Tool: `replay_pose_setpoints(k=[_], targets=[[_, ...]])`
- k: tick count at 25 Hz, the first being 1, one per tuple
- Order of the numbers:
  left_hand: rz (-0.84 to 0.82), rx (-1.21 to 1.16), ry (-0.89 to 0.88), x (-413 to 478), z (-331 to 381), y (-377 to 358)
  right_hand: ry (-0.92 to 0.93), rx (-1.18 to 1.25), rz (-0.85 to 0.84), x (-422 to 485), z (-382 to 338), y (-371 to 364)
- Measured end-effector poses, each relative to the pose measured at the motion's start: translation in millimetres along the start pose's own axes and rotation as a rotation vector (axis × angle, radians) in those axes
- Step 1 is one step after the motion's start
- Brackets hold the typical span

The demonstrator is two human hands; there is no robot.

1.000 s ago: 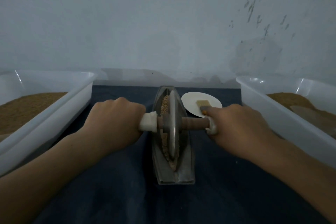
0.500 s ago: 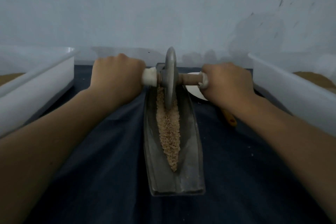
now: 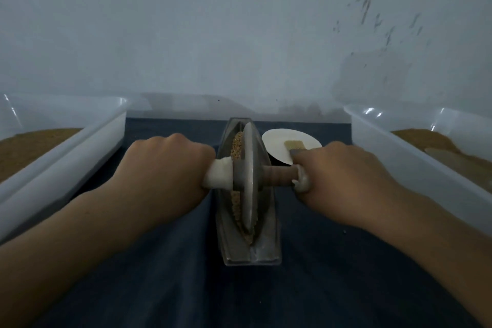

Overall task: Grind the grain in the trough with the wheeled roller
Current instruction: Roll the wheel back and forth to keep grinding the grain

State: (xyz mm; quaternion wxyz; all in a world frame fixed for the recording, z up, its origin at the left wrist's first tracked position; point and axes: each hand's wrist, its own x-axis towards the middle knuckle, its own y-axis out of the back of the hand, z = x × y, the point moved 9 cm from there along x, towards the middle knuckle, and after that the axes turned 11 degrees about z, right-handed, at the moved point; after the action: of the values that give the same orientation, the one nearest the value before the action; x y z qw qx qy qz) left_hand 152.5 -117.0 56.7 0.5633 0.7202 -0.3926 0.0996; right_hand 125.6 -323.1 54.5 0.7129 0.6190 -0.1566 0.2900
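Midway between the side edges of the table (image 3: 159, 287), the metal trough (image 3: 250, 250) holds grain (image 3: 236, 146) under the wheeled roller (image 3: 249, 178) — left hand (image 3: 167, 168) and right hand (image 3: 343, 176) each curl round an axle handle. Best to press evenly, disc upright, rolling the full length.

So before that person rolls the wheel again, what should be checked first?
1. Left hand grips the wheeled roller's white-wrapped end: ok.
2. Right hand grips its other end: ok.
3. Roller sits in the trough: ok.
4. Grain lies inside the trough, beside the roller: ok.
5. Plate and brush clear of the right hand: cannot tell, they sit just behind it.
6. Trough held firm on the dark cloth: cannot tell.
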Motion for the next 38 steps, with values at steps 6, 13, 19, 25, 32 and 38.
replay_pose_setpoints(k=[6, 13, 19, 25, 32, 38], targets=[[-0.044, -0.019, 0.105, 61, -9, -63, -0.078, -0.019, -0.029, 69, 8, -64], [0.125, 0.007, 0.063, 73, -6, -61, -0.09, 0.05, 0.099, 71, 14, -75], [0.109, 0.009, -0.057, 5, 7, -3, -0.002, 0.041, 0.062, -1, 2, -18], [0.049, 0.02, -0.005, -2, -9, -9, 0.054, -0.032, 0.109, 6, 2, -3], [0.085, -0.014, 0.16, 77, -21, -76, -0.079, -0.059, 0.211, 92, 24, -78], [0.084, -0.022, 0.075, 38, -7, -39, 0.0, -0.014, 0.169, 38, 7, -42]])
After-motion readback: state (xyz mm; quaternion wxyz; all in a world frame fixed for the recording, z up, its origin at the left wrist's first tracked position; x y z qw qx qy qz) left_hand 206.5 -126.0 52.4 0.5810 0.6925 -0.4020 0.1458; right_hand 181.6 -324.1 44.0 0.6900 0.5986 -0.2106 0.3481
